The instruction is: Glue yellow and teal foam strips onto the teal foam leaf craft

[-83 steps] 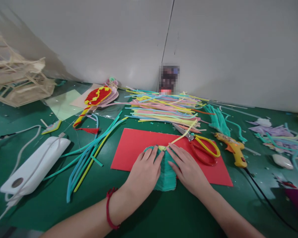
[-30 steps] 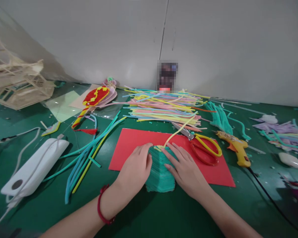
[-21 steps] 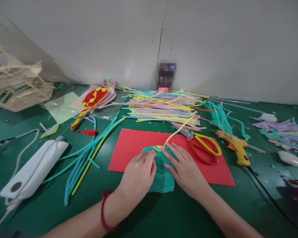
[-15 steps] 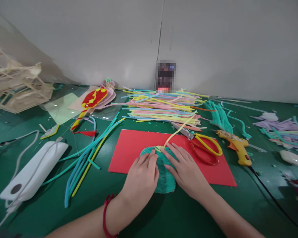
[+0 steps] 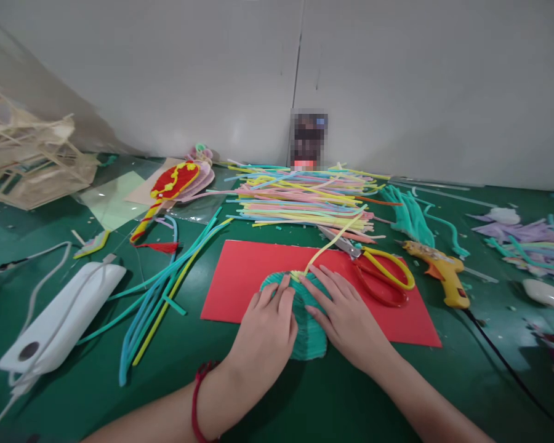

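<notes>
Teal panel (image 5: 313, 343) lies across the near edge of the red sheet (image 5: 233, 277), under both hands. Yellow strip (image 5: 329, 246) extends from the panel's far edge, away and rightward. Left hand (image 5: 264, 337): fingers bent and bunched, tips beside the strip's near end; whether they pinch it cannot be told. Relative to one second earlier, this hand has shifted inward, over the panel. Right hand (image 5: 348, 311): fingers extended, slightly spread, resting on the panel's right side; position essentially unchanged.
</notes>
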A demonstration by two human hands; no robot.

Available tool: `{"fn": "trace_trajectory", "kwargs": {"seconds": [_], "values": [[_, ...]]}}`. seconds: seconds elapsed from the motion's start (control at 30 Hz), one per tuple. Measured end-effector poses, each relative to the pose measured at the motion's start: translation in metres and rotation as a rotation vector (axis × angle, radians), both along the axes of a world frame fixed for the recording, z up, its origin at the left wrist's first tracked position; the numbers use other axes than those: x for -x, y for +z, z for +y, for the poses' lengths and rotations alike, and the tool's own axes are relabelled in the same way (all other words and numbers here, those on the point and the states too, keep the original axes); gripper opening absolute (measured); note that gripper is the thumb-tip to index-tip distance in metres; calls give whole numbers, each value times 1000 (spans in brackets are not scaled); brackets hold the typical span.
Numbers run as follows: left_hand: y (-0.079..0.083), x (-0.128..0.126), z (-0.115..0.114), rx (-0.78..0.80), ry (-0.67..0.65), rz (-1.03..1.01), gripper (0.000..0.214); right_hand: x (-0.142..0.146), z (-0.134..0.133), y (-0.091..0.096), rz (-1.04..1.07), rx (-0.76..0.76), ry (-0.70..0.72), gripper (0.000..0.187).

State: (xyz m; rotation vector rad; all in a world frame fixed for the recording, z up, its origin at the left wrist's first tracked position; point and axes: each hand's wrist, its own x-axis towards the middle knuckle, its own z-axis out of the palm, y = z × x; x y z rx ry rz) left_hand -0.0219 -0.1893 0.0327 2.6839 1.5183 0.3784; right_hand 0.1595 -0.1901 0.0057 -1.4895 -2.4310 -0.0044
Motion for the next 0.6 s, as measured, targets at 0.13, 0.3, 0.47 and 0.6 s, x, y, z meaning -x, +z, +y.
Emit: {"fn": "trace_trajectory", "kwargs": {"seconds": [0.13, 0.3, 0.47, 0.6], "values": [[0, 0, 1, 58, 3, -20, 30, 0, 0, 0, -7, -2, 4, 47], [1, 2, 4, 150, 29, -77, 38, 1, 0, 1, -1, 3, -1, 48], [0, 1, 7, 98, 30, -39, 47, 2, -1, -1, -6, -6, -7, 47], [-3, -1, 8, 21, -16, 43, 45, 3, -2, -1, -12, -7, -15, 47]]}}
